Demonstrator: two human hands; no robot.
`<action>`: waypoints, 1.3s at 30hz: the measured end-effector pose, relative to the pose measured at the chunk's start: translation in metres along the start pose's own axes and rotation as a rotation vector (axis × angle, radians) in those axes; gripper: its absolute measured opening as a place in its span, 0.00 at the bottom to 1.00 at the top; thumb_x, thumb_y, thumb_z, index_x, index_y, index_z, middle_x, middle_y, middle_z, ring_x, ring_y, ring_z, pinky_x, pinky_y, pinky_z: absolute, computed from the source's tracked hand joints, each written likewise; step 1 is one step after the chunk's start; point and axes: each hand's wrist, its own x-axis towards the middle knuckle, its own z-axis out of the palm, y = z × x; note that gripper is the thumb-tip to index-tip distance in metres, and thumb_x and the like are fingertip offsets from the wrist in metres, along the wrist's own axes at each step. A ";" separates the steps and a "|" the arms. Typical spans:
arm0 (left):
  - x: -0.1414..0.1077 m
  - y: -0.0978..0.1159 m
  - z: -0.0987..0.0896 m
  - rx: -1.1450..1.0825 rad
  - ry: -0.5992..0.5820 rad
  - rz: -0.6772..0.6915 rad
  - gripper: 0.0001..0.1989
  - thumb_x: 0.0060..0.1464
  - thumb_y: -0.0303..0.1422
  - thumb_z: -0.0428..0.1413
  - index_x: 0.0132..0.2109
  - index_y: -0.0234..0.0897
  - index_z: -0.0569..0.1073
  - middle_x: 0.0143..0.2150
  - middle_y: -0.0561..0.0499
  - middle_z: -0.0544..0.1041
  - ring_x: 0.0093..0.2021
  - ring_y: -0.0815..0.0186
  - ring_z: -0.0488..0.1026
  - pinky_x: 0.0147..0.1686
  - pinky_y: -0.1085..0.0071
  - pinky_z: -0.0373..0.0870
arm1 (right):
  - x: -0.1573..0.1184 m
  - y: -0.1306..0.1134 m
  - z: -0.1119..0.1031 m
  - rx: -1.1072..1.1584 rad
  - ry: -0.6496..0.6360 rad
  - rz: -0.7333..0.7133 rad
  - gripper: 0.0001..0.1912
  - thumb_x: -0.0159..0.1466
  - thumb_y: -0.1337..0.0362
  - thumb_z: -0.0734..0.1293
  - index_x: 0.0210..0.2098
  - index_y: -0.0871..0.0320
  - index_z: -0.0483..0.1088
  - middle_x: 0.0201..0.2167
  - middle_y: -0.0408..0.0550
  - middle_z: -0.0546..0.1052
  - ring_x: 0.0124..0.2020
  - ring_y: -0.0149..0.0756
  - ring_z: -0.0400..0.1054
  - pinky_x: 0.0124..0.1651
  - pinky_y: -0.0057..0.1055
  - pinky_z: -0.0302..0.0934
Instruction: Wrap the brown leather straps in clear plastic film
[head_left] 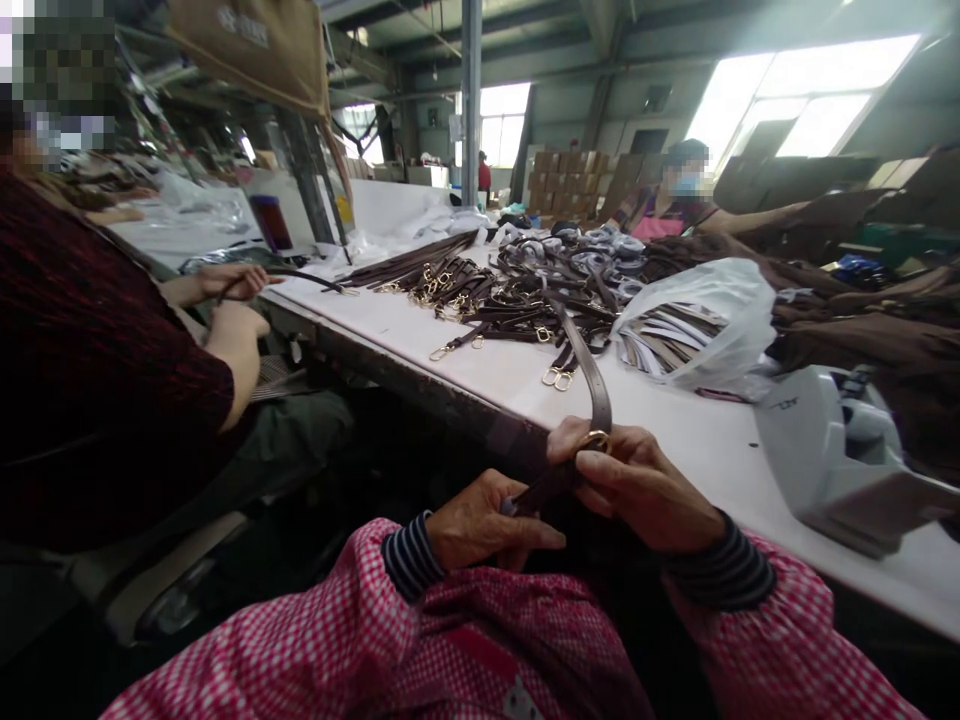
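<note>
A dark brown leather strap (589, 372) runs from the pile on the table down to my hands at the table's front edge. My right hand (637, 485) is closed on it, thumb and fingers pinching beside a gold metal ring (598, 440). Lower on the left, my left hand (480, 525) grips the strap's near end, which is partly hidden by the fingers. On the white table (517, 400) lies a heap of similar straps (517, 300) with gold clasps (450, 285). Two gold rings (557, 379) lie close to the table's front edge.
A clear plastic bag (720, 310) of strips and a white tape dispenser (832, 460) stand on the right. At left, a co-worker (112, 370) sits close, holding a strap. Another person (679, 195) works across the table beside brown fabric (855, 370).
</note>
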 end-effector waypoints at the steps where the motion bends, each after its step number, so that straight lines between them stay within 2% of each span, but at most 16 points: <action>1: 0.000 0.003 0.000 0.001 -0.021 0.011 0.17 0.49 0.43 0.69 0.28 0.32 0.78 0.18 0.54 0.73 0.18 0.72 0.65 0.20 0.75 0.57 | 0.000 -0.002 0.001 -0.034 -0.044 -0.023 0.12 0.62 0.56 0.76 0.37 0.60 0.81 0.31 0.46 0.71 0.21 0.24 0.56 0.22 0.26 0.44; 4: 0.002 0.012 0.002 0.037 -0.058 0.058 0.17 0.53 0.42 0.67 0.44 0.34 0.84 0.17 0.57 0.69 0.16 0.74 0.62 0.19 0.76 0.56 | -0.001 -0.003 0.003 -0.092 -0.094 -0.041 0.11 0.63 0.58 0.76 0.35 0.60 0.82 0.26 0.44 0.68 0.23 0.27 0.58 0.24 0.27 0.48; 6: 0.004 0.014 0.004 0.087 -0.049 0.097 0.18 0.55 0.41 0.67 0.49 0.36 0.84 0.16 0.60 0.66 0.16 0.75 0.60 0.19 0.76 0.55 | -0.002 0.001 0.005 -0.077 -0.097 -0.022 0.10 0.62 0.58 0.76 0.33 0.61 0.81 0.24 0.42 0.67 0.23 0.27 0.58 0.25 0.27 0.49; 10: 0.011 0.015 0.010 0.205 0.015 0.123 0.17 0.55 0.44 0.67 0.43 0.34 0.83 0.17 0.60 0.66 0.17 0.74 0.62 0.19 0.76 0.55 | -0.005 0.011 0.009 -0.005 -0.122 0.070 0.08 0.63 0.60 0.75 0.36 0.60 0.80 0.27 0.44 0.73 0.22 0.28 0.63 0.27 0.28 0.59; 12: 0.012 0.018 0.010 0.197 0.024 0.120 0.16 0.52 0.43 0.69 0.37 0.34 0.80 0.18 0.60 0.67 0.18 0.73 0.63 0.20 0.76 0.56 | -0.007 0.012 0.011 0.004 -0.065 0.094 0.10 0.61 0.61 0.77 0.40 0.58 0.80 0.28 0.45 0.77 0.23 0.31 0.68 0.29 0.29 0.64; 13: 0.011 0.021 0.008 0.165 0.010 0.125 0.16 0.50 0.42 0.71 0.37 0.34 0.79 0.21 0.59 0.69 0.21 0.73 0.66 0.22 0.76 0.59 | -0.007 0.011 0.012 0.007 -0.012 0.088 0.12 0.59 0.62 0.78 0.41 0.57 0.79 0.29 0.45 0.78 0.24 0.32 0.70 0.30 0.30 0.66; 15: 0.008 0.027 -0.002 0.136 -0.049 0.150 0.22 0.44 0.38 0.74 0.45 0.36 0.78 0.32 0.56 0.76 0.32 0.68 0.73 0.32 0.74 0.67 | -0.008 0.007 0.011 0.011 0.107 0.044 0.14 0.55 0.64 0.81 0.39 0.57 0.77 0.28 0.44 0.78 0.24 0.32 0.69 0.30 0.29 0.66; 17: 0.006 0.028 -0.016 0.216 -0.109 0.180 0.37 0.38 0.35 0.76 0.57 0.42 0.75 0.47 0.51 0.79 0.49 0.61 0.75 0.47 0.67 0.70 | -0.009 0.002 0.008 0.005 0.178 -0.009 0.13 0.54 0.63 0.81 0.34 0.58 0.76 0.23 0.40 0.72 0.20 0.27 0.61 0.24 0.26 0.60; 19: 0.005 0.020 -0.028 0.298 -0.165 0.169 0.41 0.34 0.35 0.78 0.59 0.45 0.75 0.54 0.49 0.78 0.56 0.57 0.72 0.55 0.64 0.67 | -0.009 -0.002 0.006 -0.012 0.193 -0.034 0.13 0.55 0.60 0.80 0.31 0.59 0.76 0.21 0.39 0.67 0.19 0.24 0.55 0.19 0.24 0.50; 20: 0.005 0.013 -0.032 0.283 -0.204 0.125 0.39 0.33 0.36 0.78 0.55 0.43 0.77 0.52 0.49 0.80 0.54 0.57 0.73 0.53 0.64 0.68 | -0.009 -0.003 0.004 -0.019 0.186 -0.038 0.13 0.55 0.59 0.80 0.30 0.60 0.76 0.22 0.40 0.67 0.19 0.24 0.54 0.18 0.24 0.47; 22: 0.007 -0.005 -0.034 0.175 -0.270 -0.002 0.28 0.33 0.40 0.78 0.43 0.37 0.80 0.39 0.50 0.81 0.40 0.61 0.76 0.41 0.68 0.71 | -0.009 -0.005 0.002 -0.030 0.155 -0.026 0.14 0.58 0.56 0.78 0.31 0.61 0.76 0.23 0.42 0.68 0.20 0.25 0.54 0.18 0.24 0.44; 24: 0.008 -0.022 -0.031 0.102 -0.265 -0.072 0.22 0.35 0.43 0.76 0.32 0.34 0.78 0.27 0.54 0.77 0.28 0.67 0.71 0.29 0.72 0.67 | -0.010 -0.005 0.001 -0.051 0.127 -0.015 0.15 0.61 0.54 0.76 0.31 0.61 0.76 0.22 0.43 0.68 0.19 0.25 0.54 0.20 0.26 0.43; 26: 0.008 -0.032 -0.026 0.095 -0.214 -0.065 0.23 0.37 0.44 0.76 0.25 0.33 0.74 0.21 0.56 0.72 0.22 0.72 0.65 0.23 0.75 0.60 | -0.011 -0.004 0.001 -0.066 0.112 -0.012 0.16 0.63 0.54 0.75 0.31 0.61 0.76 0.22 0.43 0.69 0.19 0.25 0.53 0.21 0.27 0.43; 29: 0.004 -0.033 -0.021 0.075 -0.211 -0.086 0.23 0.38 0.43 0.76 0.23 0.34 0.72 0.18 0.58 0.69 0.18 0.74 0.61 0.18 0.75 0.54 | -0.011 -0.003 0.001 -0.060 0.098 -0.028 0.14 0.63 0.55 0.74 0.31 0.61 0.76 0.23 0.43 0.69 0.21 0.26 0.53 0.23 0.28 0.44; 34: 0.003 -0.028 -0.022 -0.018 -0.252 -0.110 0.21 0.38 0.42 0.76 0.22 0.33 0.74 0.17 0.57 0.70 0.16 0.74 0.63 0.16 0.76 0.57 | -0.008 -0.006 0.001 -0.046 0.034 -0.056 0.13 0.63 0.57 0.74 0.30 0.60 0.76 0.24 0.43 0.67 0.23 0.27 0.52 0.25 0.29 0.44; 39: 0.005 -0.029 -0.023 -0.054 -0.396 -0.197 0.22 0.35 0.45 0.77 0.23 0.33 0.76 0.18 0.54 0.73 0.16 0.71 0.66 0.16 0.75 0.60 | -0.004 -0.011 -0.004 -0.100 -0.092 -0.104 0.11 0.61 0.58 0.75 0.30 0.60 0.78 0.26 0.46 0.72 0.26 0.32 0.59 0.28 0.31 0.48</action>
